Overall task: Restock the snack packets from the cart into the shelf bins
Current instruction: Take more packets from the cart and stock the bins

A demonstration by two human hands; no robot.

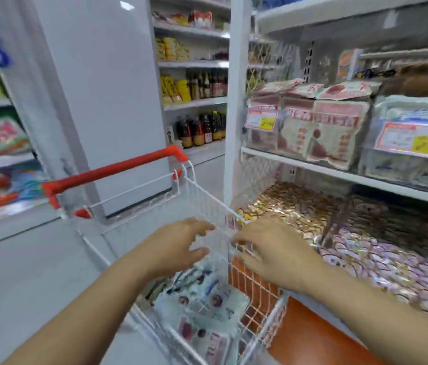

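Wire cart [213, 197], glossy flat packets [202, 306] inside, left grip [178, 246], right grip [270, 254]

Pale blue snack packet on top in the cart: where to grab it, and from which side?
From above, through the open top of the cart; its wire walls block the sides. The packet lies roughly flat, face up, so probably pinch its far edge, nearest the left hand.
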